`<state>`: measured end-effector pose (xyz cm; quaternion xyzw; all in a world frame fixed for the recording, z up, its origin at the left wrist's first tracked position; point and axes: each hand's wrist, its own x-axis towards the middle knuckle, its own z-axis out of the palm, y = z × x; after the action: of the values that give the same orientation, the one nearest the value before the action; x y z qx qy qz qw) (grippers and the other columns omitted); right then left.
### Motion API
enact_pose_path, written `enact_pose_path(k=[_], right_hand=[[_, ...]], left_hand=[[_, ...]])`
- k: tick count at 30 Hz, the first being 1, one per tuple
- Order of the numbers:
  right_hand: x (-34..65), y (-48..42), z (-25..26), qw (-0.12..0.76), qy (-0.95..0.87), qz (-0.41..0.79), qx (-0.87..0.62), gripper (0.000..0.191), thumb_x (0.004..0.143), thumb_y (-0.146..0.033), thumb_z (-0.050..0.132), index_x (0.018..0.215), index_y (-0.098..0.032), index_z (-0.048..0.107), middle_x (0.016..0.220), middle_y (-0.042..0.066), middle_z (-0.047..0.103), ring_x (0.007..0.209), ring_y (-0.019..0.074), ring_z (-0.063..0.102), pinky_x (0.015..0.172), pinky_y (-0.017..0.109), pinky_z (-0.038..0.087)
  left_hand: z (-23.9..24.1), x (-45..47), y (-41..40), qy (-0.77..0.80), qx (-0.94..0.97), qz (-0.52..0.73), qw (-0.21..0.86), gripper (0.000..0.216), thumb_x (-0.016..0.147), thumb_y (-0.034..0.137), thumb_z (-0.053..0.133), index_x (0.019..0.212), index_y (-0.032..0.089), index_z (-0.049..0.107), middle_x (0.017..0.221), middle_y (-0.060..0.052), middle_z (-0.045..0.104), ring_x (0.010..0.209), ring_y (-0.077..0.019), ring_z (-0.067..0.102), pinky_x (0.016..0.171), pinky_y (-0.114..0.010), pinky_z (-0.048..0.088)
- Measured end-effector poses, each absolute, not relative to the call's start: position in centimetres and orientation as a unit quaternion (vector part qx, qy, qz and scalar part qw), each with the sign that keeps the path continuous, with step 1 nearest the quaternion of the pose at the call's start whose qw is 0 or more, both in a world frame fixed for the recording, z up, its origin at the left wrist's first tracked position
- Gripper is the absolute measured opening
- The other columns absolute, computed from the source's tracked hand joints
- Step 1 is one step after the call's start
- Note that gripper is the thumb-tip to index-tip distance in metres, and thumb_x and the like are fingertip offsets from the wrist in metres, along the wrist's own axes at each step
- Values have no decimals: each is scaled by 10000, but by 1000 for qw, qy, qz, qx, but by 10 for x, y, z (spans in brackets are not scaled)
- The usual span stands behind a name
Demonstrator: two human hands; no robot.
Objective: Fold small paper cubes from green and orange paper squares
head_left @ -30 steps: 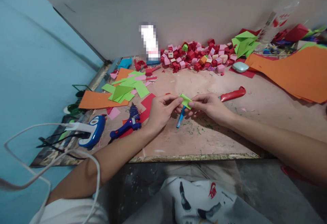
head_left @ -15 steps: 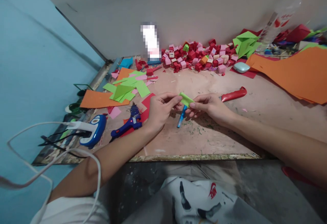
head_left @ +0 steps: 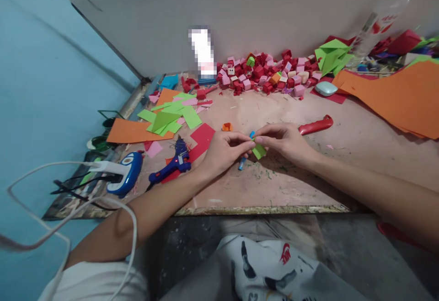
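Between the fingertips of both hands is a small piece of green paper (head_left: 259,151), hanging down from the pinch. My left hand (head_left: 227,151) is closed on its upper edge from the left. From the right, my right hand (head_left: 283,142) pinches the same edge, thumb and fingers together. Beneath the hands a blue pen-like stick (head_left: 242,163) lies on the board, its middle hidden by fingers and paper. A small orange folded paper piece (head_left: 227,127) sits just beyond my left hand. Right of my right hand rests a red-handled knife (head_left: 316,125), its blade end covered by the hand.
A blue glue gun (head_left: 176,159) and a blue-and-white power adapter (head_left: 128,173) with cables lie at left, near green paper scraps (head_left: 174,113). Small red and pink paper cubes (head_left: 264,74) are heaped along the back wall. Orange sheets (head_left: 404,95) and a plastic bottle (head_left: 380,24) are at right.
The green paper has turned from lying slanted between the hands to hanging below the fingertips. The hands have drawn together, and the orange piece beyond my left hand has come into view.
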<state>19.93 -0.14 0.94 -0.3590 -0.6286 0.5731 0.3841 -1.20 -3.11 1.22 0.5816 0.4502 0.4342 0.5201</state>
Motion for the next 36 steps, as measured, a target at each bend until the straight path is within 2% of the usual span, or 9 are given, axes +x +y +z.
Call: enact_pose_path(k=[7,13,20,23,26,29,32,34,36], right_hand=[[199,0,10,383,-634,562,-368,305,814,-437,900,881,-146,836,773,48,778,657,151,647,648,293,523],[199,-2,13,404,-631,552,-365,263,841,-404,879,865,-147,830,736,36,759,635,139,634,627,273,514],[195,-5,18,355,-594,608,-388,321,741,-440,936,839,-153,832,787,44,771,663,154,648,653,276,541],[194,-5,19,358,-607,583,-404,302,801,-448,878,813,-150,834,743,44,756,649,154,619,644,271,507],[194,-8,17,352,-637,553,-406,335,837,-466,849,797,-133,835,753,70,762,666,168,610,644,279,474],[193,-12,8,378,-625,555,-399,430,867,-543,816,798,-120,834,754,89,746,694,190,616,646,293,467],[190,-6,-2,383,-631,566,-368,544,805,-641,854,792,-97,837,747,113,736,706,207,625,657,309,480],[187,2,-6,375,-644,558,-365,624,739,-707,880,730,-86,818,664,100,695,630,185,596,624,305,466],[185,6,-7,383,-637,564,-360,663,707,-746,883,766,-89,825,657,91,694,589,170,592,598,296,457]], left_hand=[[16,-12,-32,456,587,429,513,190,827,326,858,869,141,856,718,-47,773,609,-117,682,596,-218,564],[13,-13,-31,457,580,434,517,275,831,392,873,913,130,852,722,-52,768,607,-119,682,606,-231,573],[13,-15,-26,457,540,474,525,286,831,389,874,905,122,805,742,-49,759,614,-124,689,585,-226,559],[16,-17,-23,458,540,464,533,309,839,415,858,892,121,781,709,-40,731,594,-122,660,555,-218,512],[16,-16,-24,447,552,458,535,344,845,458,840,876,127,751,673,-18,687,585,-111,611,563,-216,463],[12,-11,-26,446,569,455,520,400,807,505,849,880,128,737,732,-15,685,623,-119,596,602,-239,454],[5,-6,-21,457,579,449,505,454,803,569,812,854,126,727,740,-9,663,641,-123,562,638,-260,442],[1,-6,-16,458,593,453,483,509,783,623,806,823,126,703,689,7,610,626,-123,526,620,-264,411],[-3,-7,-12,455,601,452,477,558,764,676,793,833,132,691,660,21,576,596,-124,501,587,-267,372]])
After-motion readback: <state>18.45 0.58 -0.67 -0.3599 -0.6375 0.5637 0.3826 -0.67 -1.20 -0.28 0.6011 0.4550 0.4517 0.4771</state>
